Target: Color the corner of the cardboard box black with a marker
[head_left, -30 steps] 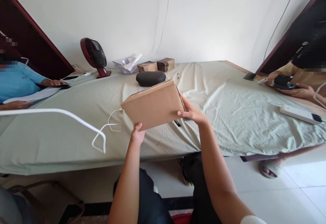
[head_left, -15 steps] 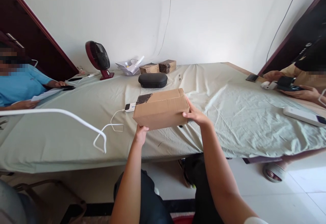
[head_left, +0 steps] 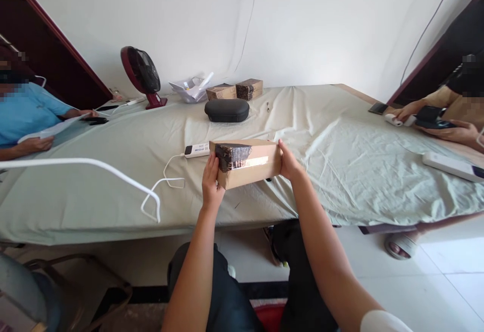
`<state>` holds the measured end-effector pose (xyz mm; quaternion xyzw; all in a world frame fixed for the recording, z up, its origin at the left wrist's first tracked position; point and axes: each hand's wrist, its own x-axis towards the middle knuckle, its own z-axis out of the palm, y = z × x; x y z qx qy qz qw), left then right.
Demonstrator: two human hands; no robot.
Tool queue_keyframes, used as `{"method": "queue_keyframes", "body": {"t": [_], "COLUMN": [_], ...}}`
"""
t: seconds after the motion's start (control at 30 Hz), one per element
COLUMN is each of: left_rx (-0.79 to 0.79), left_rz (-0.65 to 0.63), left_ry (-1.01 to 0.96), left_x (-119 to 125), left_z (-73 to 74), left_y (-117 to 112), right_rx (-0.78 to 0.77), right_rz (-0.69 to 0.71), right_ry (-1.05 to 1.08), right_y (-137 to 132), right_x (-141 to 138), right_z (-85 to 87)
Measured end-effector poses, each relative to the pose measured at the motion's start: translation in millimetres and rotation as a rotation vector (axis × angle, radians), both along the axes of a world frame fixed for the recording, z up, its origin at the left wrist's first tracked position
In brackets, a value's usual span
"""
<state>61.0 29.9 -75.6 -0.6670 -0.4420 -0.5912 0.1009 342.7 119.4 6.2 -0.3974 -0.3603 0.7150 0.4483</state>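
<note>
A brown cardboard box (head_left: 253, 171) is held up over the near part of the cloth-covered table, tilted slightly. Dark printed tape covers its left corner, and a shiny strip runs along the side facing me. My left hand (head_left: 212, 183) grips the box's left end, fingers on the end face. At the opposite end my right hand (head_left: 289, 160) is closed on the right edge, its thumb near the top. Behind the box, a white power bank (head_left: 196, 150) with a cable plugged in lies partly hidden. A small dark object pokes out under the box, too covered to name.
A black zip case (head_left: 227, 111) lies farther back, with two cardboard boxes (head_left: 249, 89), a clear plastic container (head_left: 191, 90) and a red fan (head_left: 145, 77) beyond. A white cable (head_left: 94, 163) crosses the left foreground. People sit at both sides; another white device (head_left: 451, 166) lies at right.
Both hands have turned the box, so its taped corner and shiny strip now face me. My left hand has shifted from the bottom edge up onto the left end.
</note>
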Motion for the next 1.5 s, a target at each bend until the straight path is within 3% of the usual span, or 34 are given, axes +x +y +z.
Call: {"method": "queue_keyframes", "body": {"t": [0.13,0.3,0.57,0.77,0.93,1.5], "left_rx": [0.135,0.185,0.052,0.053,0.079,-0.071], "left_rz": [0.100,0.117,0.127,0.047,0.052,0.077], "left_ry": [0.126,0.120,-0.054,0.084,0.215,0.094], "left_x": [6.0,13.2,14.0,11.3,12.5,13.9], "left_z": [6.8,13.8,14.1,9.7,10.6,16.5], "left_y": [-0.7,-1.4,-6.4,-7.8,-11.9,-9.7], "right_rx": [-0.129,-0.124,-0.113,-0.102,-0.112,-0.106], "right_rz": [-0.035,-0.169,-0.176,-0.163,-0.161,-0.212], "right_ry": [0.010,0.040,0.051,0.009,-0.020,-0.011], "right_y": [2.2,2.8,3.7,6.8,9.2,11.0], "right_x": [-2.8,-6.0,-9.2,-9.4,-10.1,-8.6], "right_z": [-1.7,-0.6,-7.2,-15.1,-19.4,-21.0]}}
